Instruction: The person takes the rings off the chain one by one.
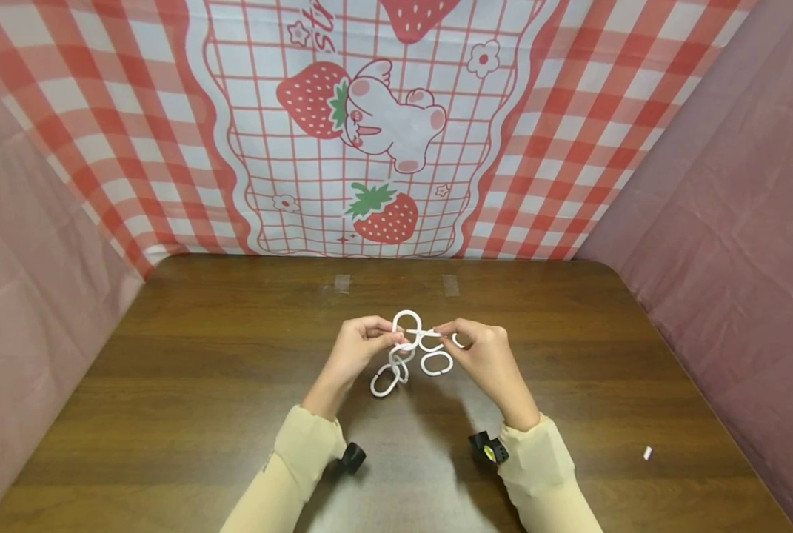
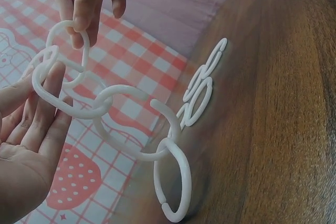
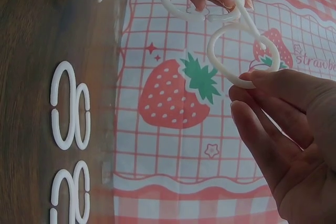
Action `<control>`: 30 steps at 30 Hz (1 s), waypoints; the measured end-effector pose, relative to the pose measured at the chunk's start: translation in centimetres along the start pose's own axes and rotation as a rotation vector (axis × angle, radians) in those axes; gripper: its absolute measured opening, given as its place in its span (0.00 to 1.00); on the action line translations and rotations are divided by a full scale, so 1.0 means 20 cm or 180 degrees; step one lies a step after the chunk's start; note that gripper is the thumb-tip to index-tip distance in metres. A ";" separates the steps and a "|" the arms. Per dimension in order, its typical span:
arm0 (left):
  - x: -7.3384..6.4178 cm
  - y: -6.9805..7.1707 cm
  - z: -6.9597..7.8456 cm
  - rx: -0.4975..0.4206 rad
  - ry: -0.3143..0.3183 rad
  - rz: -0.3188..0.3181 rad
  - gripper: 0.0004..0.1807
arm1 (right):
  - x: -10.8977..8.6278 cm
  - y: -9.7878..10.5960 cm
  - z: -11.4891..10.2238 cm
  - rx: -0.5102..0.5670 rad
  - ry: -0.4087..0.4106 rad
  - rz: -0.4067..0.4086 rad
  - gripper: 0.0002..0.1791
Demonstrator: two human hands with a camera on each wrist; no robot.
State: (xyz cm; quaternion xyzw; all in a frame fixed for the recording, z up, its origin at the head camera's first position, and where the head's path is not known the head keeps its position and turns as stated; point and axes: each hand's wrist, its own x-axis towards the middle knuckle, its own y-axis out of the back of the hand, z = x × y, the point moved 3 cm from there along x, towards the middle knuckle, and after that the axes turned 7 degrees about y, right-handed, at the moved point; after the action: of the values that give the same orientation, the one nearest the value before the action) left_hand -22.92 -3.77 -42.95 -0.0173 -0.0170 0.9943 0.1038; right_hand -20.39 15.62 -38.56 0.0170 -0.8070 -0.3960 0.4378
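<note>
So the left hand (image 1: 352, 352) has a white link (image 2: 79, 112) pinched between thumb and fingers, up over the middle of the brown table (image 1: 203, 407). More of the white chain dangles from it, and the last link (image 2: 185, 174) hangs at the bottom with a gap in its side. The right hand (image 1: 486, 352) pinches an oval ring (image 3: 211, 51) by thumb and fingertips, and that ring crosses the left hand's end of the chain. Can't really tell if it's properly hooked through or just overlapping.

Past that, at least 4 loose links (image 3: 72, 108) lie flat on the wood under and around the right hand, set out in pairs, a couple with their gaps clearly visible. There are 2 bits of clear tape (image 1: 450, 285) near the far edge, just before the strawberry cloth (image 1: 263, 148), plus a tiny white thing (image 1: 647, 453) off to the right, too small to make out.
</note>
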 end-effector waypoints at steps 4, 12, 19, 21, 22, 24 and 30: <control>0.00 0.00 0.00 -0.0001 -0.0026 -0.0009 0.10 | 0.00 0.00 0.00 -0.0036 0.0011 0.0010 0.08; 0.00 0.00 0.00 -0.0022 0.0040 0.0013 0.10 | 0.00 0.01 0.01 0.0083 -0.0169 -0.0062 0.07; -0.01 0.00 0.01 0.0012 0.0022 0.0019 0.10 | 0.00 0.02 0.01 0.0154 -0.0302 -0.0048 0.07; -0.01 0.00 0.01 0.0014 0.0028 0.0009 0.10 | 0.00 0.02 0.02 0.0192 -0.0340 -0.0049 0.06; 0.00 0.00 0.00 0.0018 0.0024 0.0007 0.10 | 0.00 0.02 0.02 0.0208 -0.0363 -0.0056 0.06; 0.00 0.00 0.00 0.0020 0.0016 0.0008 0.10 | 0.00 0.02 0.02 0.0221 -0.0410 -0.0073 0.05; 0.00 0.00 0.00 -0.0001 -0.0012 -0.0036 0.10 | -0.01 0.01 0.04 0.0108 -0.0548 -0.0092 0.04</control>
State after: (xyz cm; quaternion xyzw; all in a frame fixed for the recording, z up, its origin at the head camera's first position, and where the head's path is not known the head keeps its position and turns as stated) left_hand -22.89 -3.83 -42.92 -0.0154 -0.0175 0.9937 0.1093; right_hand -20.82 16.29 -38.79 0.0019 -0.8479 -0.3885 0.3607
